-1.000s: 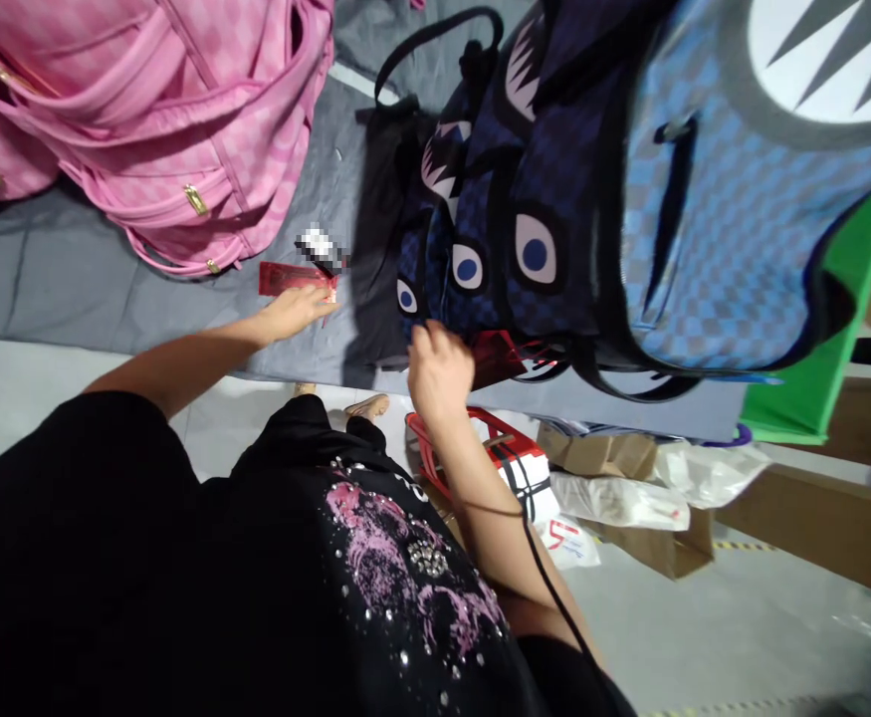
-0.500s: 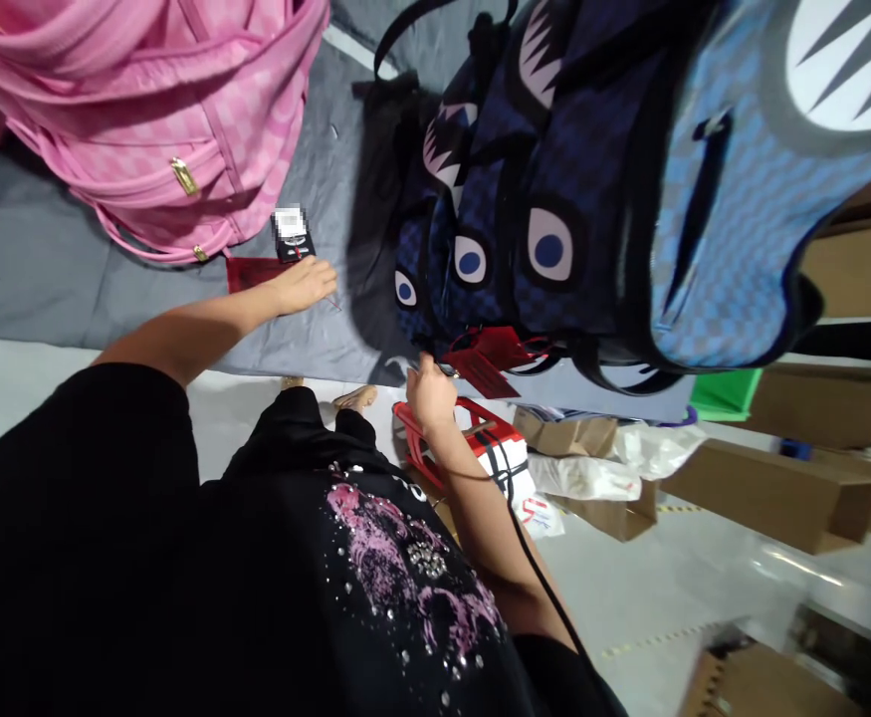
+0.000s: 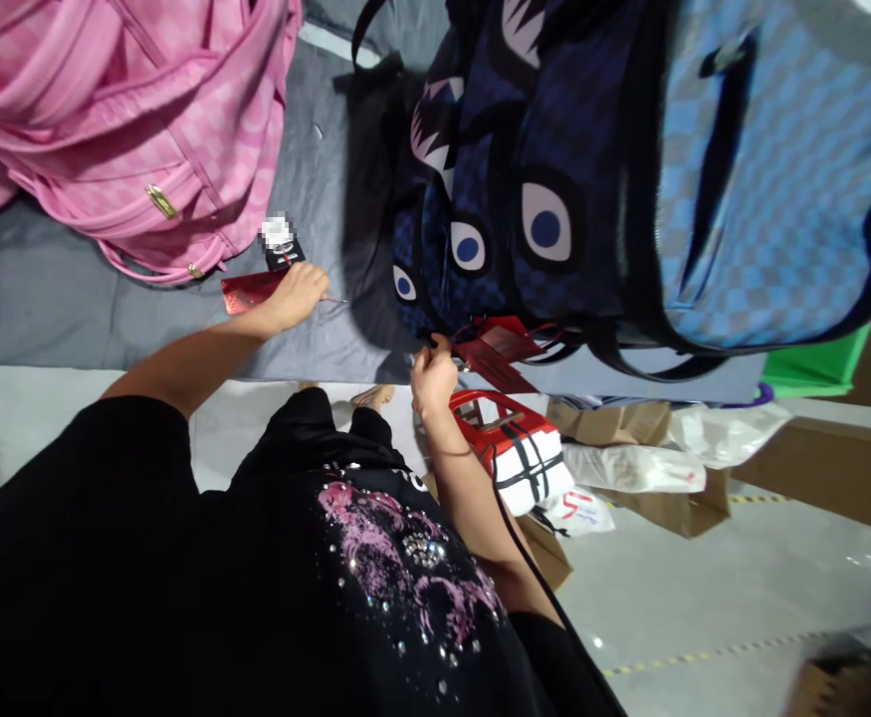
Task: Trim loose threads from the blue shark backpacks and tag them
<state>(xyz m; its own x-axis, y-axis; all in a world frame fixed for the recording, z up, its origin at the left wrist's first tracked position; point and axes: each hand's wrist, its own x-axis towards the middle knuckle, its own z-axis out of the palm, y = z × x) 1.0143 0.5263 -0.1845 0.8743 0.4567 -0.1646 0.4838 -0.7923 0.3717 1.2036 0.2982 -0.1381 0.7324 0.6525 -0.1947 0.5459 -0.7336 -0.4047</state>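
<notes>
My left hand point(image 3: 297, 296) is closed over a red tag point(image 3: 245, 292) lying on the grey cloth point(image 3: 173, 324), with a thin string sticking out past the fingertips. Just beyond it is a black tag point(image 3: 283, 254) with a white label. My right hand point(image 3: 435, 378) is closed at the near lower edge of a dark blue checked backpack point(image 3: 491, 229) with eye and shark-teeth patterns; what its fingers pinch is hidden. Red tags point(image 3: 499, 351) hang from the backpacks right beside that hand.
Pink checked backpacks point(image 3: 181, 149) stand at the left. A lighter blue backpack point(image 3: 785, 199) stands right of the dark ones. Below the table edge are a red and white bag point(image 3: 529, 453), plastic bags point(image 3: 633, 468), cardboard boxes point(image 3: 830, 468) and a green bin point(image 3: 815, 363).
The view has shifted slightly, so the floor items and light blue backpack appear farther right. My left hand stays at the red tag, and my right hand stays at the backpack's lower edge.
</notes>
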